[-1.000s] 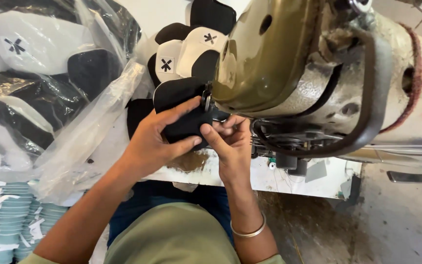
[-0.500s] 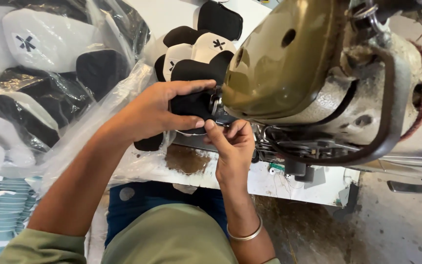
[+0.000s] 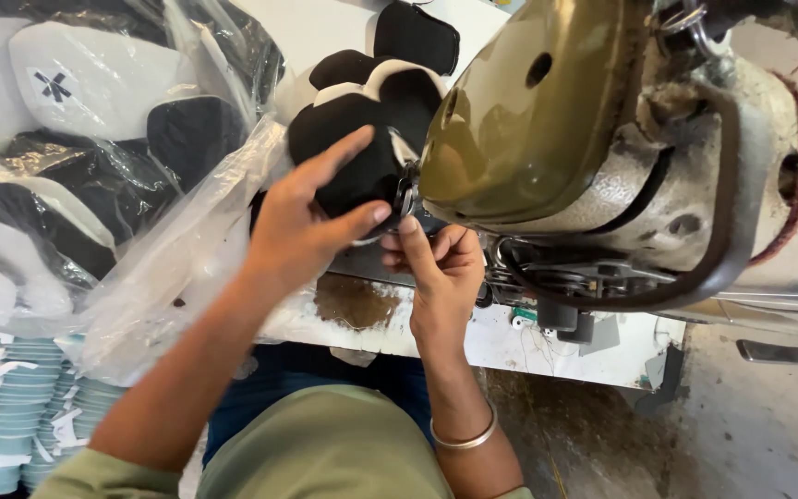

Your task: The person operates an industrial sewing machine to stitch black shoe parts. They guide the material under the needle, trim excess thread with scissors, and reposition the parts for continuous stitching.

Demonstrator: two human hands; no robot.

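My left hand [image 3: 302,226] lies over a black fabric piece [image 3: 348,157] with a white edge, fingers spread on top and thumb under it, pressing it against the front of an olive-green sewing machine [image 3: 533,120]. My right hand [image 3: 436,263] sits just below the machine head, fingertips pinching the near edge of the same piece at the needle area, which the machine hides. More black and white cut pieces [image 3: 390,69] are stacked just behind the held one.
A clear plastic bag [image 3: 94,166] full of black and white pieces fills the left. Stacked pale blue pieces [image 3: 2,416] lie at lower left. The worn white table edge [image 3: 547,346] runs below the machine; the dirty floor [image 3: 768,434] shows at right.
The piece has been pushed further under the machine head. My left hand has slid up and spread over it, and my right hand has moved up to its edge.
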